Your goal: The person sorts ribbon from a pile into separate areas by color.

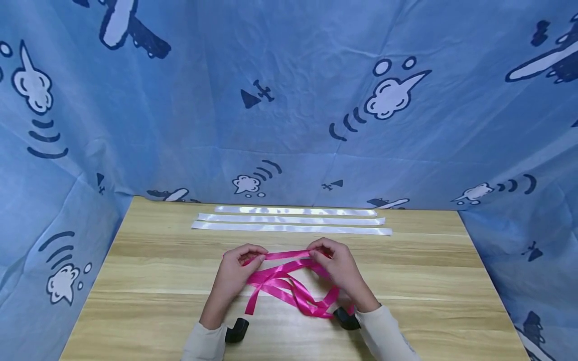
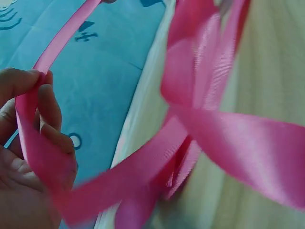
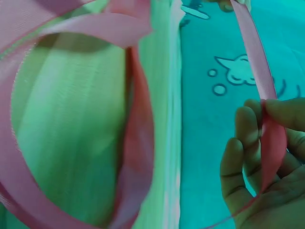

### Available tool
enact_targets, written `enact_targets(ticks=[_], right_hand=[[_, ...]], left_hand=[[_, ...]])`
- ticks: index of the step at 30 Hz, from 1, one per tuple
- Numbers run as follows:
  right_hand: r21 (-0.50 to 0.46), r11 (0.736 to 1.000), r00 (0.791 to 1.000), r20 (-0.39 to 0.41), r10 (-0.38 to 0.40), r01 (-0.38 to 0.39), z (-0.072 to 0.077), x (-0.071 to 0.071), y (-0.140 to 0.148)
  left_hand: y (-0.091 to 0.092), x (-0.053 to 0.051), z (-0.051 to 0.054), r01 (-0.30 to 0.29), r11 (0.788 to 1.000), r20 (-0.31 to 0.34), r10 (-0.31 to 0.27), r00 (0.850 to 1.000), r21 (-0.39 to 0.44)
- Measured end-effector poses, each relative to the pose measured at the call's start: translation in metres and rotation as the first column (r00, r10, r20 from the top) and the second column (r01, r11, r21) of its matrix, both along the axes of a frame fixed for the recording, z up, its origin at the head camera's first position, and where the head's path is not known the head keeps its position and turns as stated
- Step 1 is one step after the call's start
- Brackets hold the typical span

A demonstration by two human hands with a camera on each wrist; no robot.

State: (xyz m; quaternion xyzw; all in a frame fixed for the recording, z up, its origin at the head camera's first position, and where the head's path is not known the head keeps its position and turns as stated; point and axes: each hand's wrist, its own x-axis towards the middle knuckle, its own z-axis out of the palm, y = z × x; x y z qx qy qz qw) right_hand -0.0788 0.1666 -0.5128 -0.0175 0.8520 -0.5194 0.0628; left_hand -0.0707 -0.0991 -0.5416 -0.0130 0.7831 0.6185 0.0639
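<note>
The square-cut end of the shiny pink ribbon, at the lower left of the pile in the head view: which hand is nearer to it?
Left. The left hand is just beyond the pink ribbon end; the right hand is farther off, beyond it and to its right.

pink ribbon: cut by left wrist view's right edge | sleeves: cut by head view's bottom

Your hot-pink ribbon contrasts with white strips, a tan, wood-grained bench and blue, cloud-printed fabric.
</note>
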Motion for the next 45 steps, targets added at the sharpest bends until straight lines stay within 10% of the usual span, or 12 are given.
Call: enact_targets(ticks=[19,45], right_hand=[[-0.081,0.996,0.991,-0.125,-0.050,0.040,0.033,-0.001,0.021],[-0.179,0.961,0.970,-0.085,-0.229,0.211,0.040,0.006,0.055]], left_hand=[[-0.024,0.003,0.039,-0.053,0.994,-0.125,0.064,0.990,0.094],[-0.067,0.007,0.053,-0.255,0.953,-0.107,0.274,0.956,0.166]])
